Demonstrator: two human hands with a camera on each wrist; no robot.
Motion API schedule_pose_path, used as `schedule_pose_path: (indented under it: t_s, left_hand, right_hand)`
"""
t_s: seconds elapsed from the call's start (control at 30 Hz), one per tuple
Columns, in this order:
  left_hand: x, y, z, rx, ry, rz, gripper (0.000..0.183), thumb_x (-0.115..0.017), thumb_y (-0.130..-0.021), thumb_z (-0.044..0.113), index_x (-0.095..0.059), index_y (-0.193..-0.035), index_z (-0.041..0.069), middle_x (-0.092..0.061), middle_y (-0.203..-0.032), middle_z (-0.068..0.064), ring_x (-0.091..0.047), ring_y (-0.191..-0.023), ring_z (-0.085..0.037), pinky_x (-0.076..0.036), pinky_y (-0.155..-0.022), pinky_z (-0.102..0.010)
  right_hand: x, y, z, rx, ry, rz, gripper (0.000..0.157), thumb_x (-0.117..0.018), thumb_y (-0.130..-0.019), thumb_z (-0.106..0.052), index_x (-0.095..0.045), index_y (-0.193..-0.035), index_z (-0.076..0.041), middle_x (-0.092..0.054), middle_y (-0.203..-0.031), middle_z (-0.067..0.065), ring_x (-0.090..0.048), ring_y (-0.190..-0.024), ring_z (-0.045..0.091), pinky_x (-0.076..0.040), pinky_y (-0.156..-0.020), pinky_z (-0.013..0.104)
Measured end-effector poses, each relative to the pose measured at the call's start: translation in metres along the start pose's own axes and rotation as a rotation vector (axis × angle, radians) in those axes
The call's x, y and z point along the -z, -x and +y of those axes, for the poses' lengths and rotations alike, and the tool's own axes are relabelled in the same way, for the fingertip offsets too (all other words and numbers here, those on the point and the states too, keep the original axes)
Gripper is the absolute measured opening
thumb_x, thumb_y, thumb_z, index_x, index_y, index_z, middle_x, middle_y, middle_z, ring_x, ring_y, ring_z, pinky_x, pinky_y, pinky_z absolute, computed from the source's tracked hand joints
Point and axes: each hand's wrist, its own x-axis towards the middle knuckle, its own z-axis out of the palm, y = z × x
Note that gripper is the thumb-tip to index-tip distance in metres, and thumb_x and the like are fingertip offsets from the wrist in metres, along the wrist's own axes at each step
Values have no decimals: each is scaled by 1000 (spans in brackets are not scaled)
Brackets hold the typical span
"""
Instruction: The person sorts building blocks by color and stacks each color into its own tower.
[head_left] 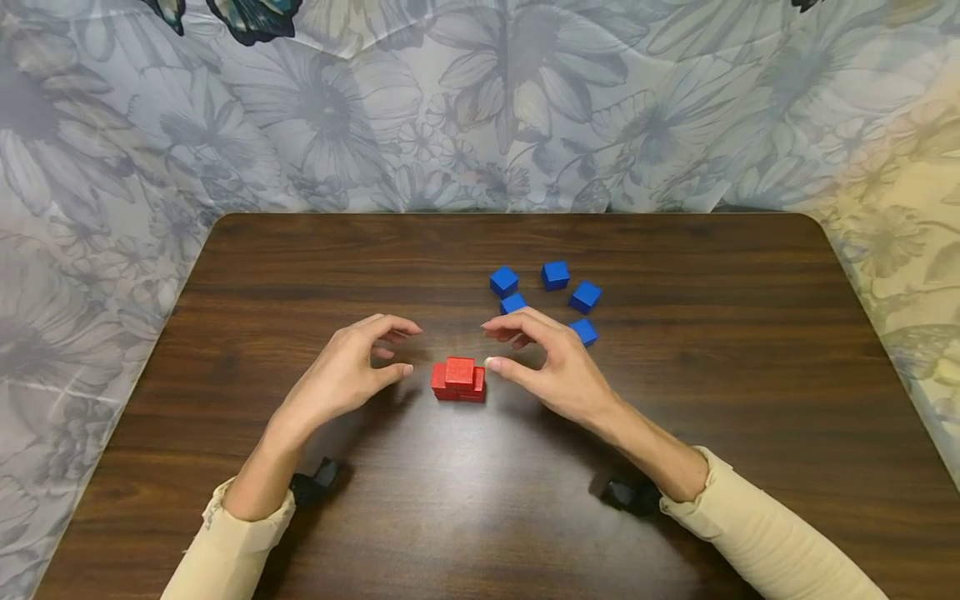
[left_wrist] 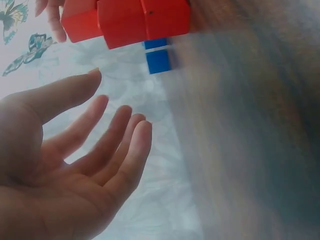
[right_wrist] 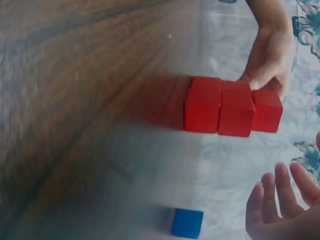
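Note:
A small stack of red blocks (head_left: 459, 373) stands on the table between the two hands. One red block sits on top, with red blocks showing below it on both sides; the right wrist view shows the red stack (right_wrist: 218, 107) three layers high. To the left, my left hand (head_left: 337, 375) hovers with fingers relaxed and spread from the thumb, holding nothing. My right hand (head_left: 562, 362) is at the stack's right, thumb tip close to it, fingers loosely bent and nothing held. Whether that thumb touches the stack, I cannot tell.
Several blue cubes (head_left: 556, 276) lie scattered behind the stack and the right hand, which partly covers two of them. The dark wooden table (head_left: 300, 267) ends at a flowered cloth (head_left: 517, 108). Black devices (head_left: 318, 482) sit under both wrists.

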Motion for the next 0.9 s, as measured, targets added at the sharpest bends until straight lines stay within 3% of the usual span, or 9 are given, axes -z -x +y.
schedule_pose_path:
  t_s: [0.2, 0.4, 0.67, 0.9]
  left_hand:
    - [5, -5, 12, -51, 13, 48, 43, -79, -84, 6, -63, -123, 15, -64, -124, -1, -68, -101, -29, -56, -87, -39]
    - [5, -14, 30, -156, 6, 63, 43, -78, -86, 8, -63, -124, 18, -63, -123, 6, -67, -99, -17, -54, -88, -32]
    - [3, -25, 53, -237, 48, 85, 42, -77, -87, 7, -62, -126, 16, -63, -123, 7, -64, -104, -11, -53, -88, -29]
    - [-6, -33, 66, -279, 143, 71, 52, -77, -86, 3, -56, -132, 12, -63, -126, 2, -61, -109, -11, -53, -88, -28]
  right_hand:
    - [9, -1, -2, 24, 26, 13, 38, -78, -87, -15, -66, -123, -17, -66, -116, -6, -61, -102, 13, -50, -89, 33]
    - [23, 1, -2, 15, 45, 36, 39, -78, -86, -12, -66, -123, -16, -67, -115, -5, -62, -103, 17, -50, -88, 32]
    - [45, 3, -1, -29, 54, 61, 37, -78, -87, -11, -67, -122, -18, -66, -113, -7, -61, -102, 9, -51, -89, 31]
    - [63, 4, -15, -46, 83, 89, 35, -76, -85, 1, -67, -118, -7, -66, -112, -1, -62, -97, 10, -52, -88, 34]
